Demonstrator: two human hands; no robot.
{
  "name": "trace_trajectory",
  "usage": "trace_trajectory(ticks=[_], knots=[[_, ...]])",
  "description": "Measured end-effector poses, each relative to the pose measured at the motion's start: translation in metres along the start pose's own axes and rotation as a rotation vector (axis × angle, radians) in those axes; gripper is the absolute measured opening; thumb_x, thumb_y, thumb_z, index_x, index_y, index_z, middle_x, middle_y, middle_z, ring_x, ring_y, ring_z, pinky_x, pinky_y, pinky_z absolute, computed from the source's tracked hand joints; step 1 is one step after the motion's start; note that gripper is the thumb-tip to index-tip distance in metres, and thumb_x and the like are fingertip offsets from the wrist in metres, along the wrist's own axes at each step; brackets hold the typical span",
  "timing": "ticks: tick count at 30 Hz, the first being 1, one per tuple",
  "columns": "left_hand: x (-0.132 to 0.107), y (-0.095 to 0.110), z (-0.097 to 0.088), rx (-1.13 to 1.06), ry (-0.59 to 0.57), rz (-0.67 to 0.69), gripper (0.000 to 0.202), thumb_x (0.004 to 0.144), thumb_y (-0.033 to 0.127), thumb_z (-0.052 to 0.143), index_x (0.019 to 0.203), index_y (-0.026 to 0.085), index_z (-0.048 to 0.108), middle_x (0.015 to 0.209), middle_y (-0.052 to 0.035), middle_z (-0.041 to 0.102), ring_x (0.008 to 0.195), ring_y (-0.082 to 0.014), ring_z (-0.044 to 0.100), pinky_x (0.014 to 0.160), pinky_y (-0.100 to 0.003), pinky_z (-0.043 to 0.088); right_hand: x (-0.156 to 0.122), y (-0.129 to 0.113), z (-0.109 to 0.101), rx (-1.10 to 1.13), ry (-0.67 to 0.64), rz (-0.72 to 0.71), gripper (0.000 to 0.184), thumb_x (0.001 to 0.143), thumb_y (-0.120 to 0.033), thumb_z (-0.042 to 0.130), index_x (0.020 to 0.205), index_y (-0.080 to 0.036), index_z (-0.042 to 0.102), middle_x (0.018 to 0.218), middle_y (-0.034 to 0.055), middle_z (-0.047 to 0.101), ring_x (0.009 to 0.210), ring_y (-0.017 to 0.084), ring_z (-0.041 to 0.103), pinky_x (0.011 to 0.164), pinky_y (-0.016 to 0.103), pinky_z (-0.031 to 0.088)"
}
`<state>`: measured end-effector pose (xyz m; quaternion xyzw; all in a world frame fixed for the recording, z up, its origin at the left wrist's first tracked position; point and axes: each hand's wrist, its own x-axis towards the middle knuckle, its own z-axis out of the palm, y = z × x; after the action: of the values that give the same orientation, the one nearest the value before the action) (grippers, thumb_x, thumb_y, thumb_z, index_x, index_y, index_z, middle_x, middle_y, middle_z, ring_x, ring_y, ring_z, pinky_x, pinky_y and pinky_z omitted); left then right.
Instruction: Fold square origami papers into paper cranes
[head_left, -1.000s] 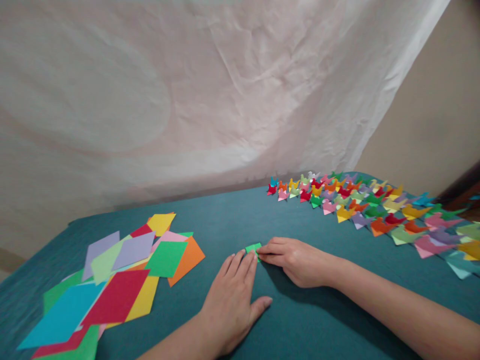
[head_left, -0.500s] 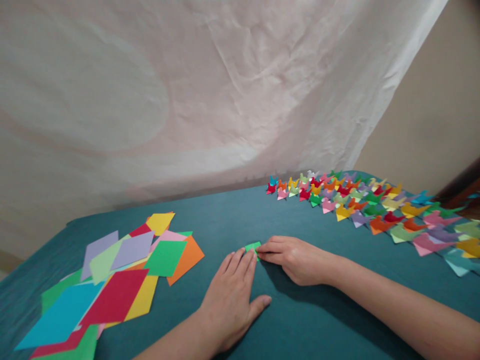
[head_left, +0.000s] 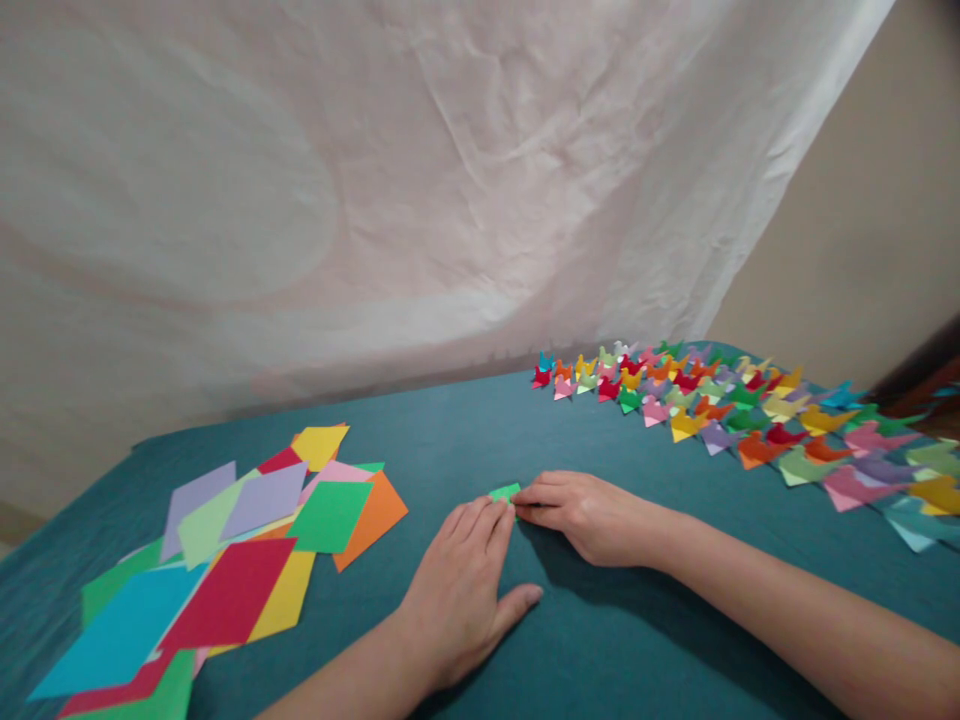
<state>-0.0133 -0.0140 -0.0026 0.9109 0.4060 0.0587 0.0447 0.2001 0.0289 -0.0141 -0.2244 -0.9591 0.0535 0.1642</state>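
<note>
Green paper: a small folded piece [head_left: 503, 492] lying on the blue-green tablecloth [head_left: 420, 430], at the far fingertips of both hands; its near part is covered, so the folds there cannot be read.
Left hand: the left hand [head_left: 461, 590] lies palm down, its 4 fingers stretched out side by side with the tips over the paper – probably to pin it flat against the cloth. The thumb stands well apart from them, clear of the paper.
Right hand: the right hand [head_left: 581, 515] comes in from the side, fingers bunched together, tips at the paper's right edge. Whether they clamp that edge or only press on it, I cannot tell; the placing suggests steadying a small piece from 2 sides.
Loose sheets: flat coloured sheets [head_left: 229, 595] overlap in a spread to the left, well apart from the hands – likely set there to be within reach yet off the working spot.
Paper birds: many small folded birds [head_left: 685, 427] stand in slanting rows on the right, perhaps spaced so that they neither topple nor crowd the hands.
Curtain: a pale, creased curtain [head_left: 450, 180] hangs behind the table.
</note>
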Motion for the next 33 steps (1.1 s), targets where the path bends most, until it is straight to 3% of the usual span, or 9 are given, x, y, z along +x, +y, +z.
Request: trace_trajectory(ticks=[13, 23, 33], knots=[[0.002, 0.000, -0.002, 0.016, -0.011, -0.003, 0.058, 0.086, 0.052, 0.045, 0.132, 0.017, 0.041, 0.134, -0.0122, 0.046, 0.125, -0.0306, 0.037, 0.104, -0.048, 0.028, -0.008, 0.016, 0.008, 0.276, 0.141, 0.079, 0.050, 0.071, 0.004, 0.039, 0.111, -0.015, 0.063, 0.110, 0.0080, 0.066, 0.103, 0.017, 0.058, 0.090, 0.032, 0.048], [0.000, 0.001, -0.002, 0.020, -0.042, -0.024, 0.060, 0.087, 0.054, 0.042, 0.133, 0.016, 0.041, 0.136, -0.0115, 0.044, 0.127, -0.0296, 0.036, 0.106, -0.047, 0.027, -0.006, 0.008, 0.003, 0.118, 0.097, -0.002, 0.035, 0.083, -0.006, 0.044, 0.110, -0.015, 0.064, 0.111, 0.0118, 0.064, 0.102, 0.019, 0.057, 0.087, 0.034, 0.048], [0.002, 0.000, -0.001, 0.034, -0.023, -0.011, 0.058, 0.087, 0.054, 0.041, 0.133, 0.017, 0.041, 0.135, -0.0119, 0.045, 0.126, -0.0292, 0.037, 0.105, -0.047, 0.029, -0.003, 0.005, 0.003, 0.001, 0.017, 0.014, 0.028, 0.087, -0.011, 0.046, 0.108, -0.014, 0.064, 0.111, 0.0108, 0.062, 0.097, 0.019, 0.056, 0.085, 0.032, 0.047]])
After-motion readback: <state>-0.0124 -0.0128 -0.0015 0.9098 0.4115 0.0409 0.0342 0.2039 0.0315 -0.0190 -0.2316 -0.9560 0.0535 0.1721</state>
